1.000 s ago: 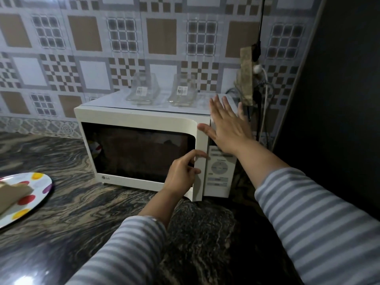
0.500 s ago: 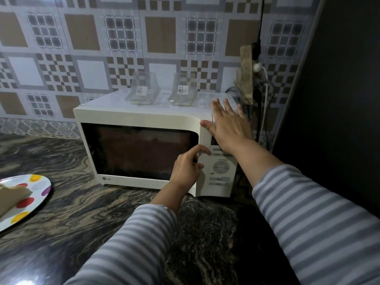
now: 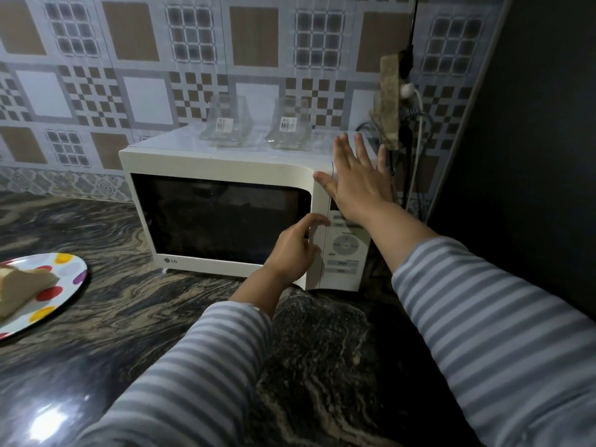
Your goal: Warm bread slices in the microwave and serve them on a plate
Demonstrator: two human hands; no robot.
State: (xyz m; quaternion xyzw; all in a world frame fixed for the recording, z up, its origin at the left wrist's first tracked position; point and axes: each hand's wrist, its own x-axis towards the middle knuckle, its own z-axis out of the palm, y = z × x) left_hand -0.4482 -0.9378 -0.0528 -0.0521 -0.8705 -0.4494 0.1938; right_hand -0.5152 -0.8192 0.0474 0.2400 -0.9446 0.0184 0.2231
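A white microwave [image 3: 222,217] stands on the dark marbled counter, and its door looks flush with the body. My left hand [image 3: 292,250] rests against the door's right edge beside the control panel [image 3: 345,250], fingers curled and index finger laid across the edge. My right hand [image 3: 354,185] lies flat on the microwave's top right corner with fingers spread. At the far left a white plate with coloured dots [image 3: 64,272] holds bread slices [image 3: 22,285], partly cut off by the frame. The dark window hides the oven's inside.
Two clear glass containers [image 3: 225,127] [image 3: 290,127] sit on top of the microwave. A socket board with plugs and cables [image 3: 392,101] hangs just right of it. A dark tall surface [image 3: 532,156] closes off the right side. A tiled wall stands behind.
The microwave door was ajar a second ago and has swung shut under my left hand. My right hand has stayed on the top right corner.
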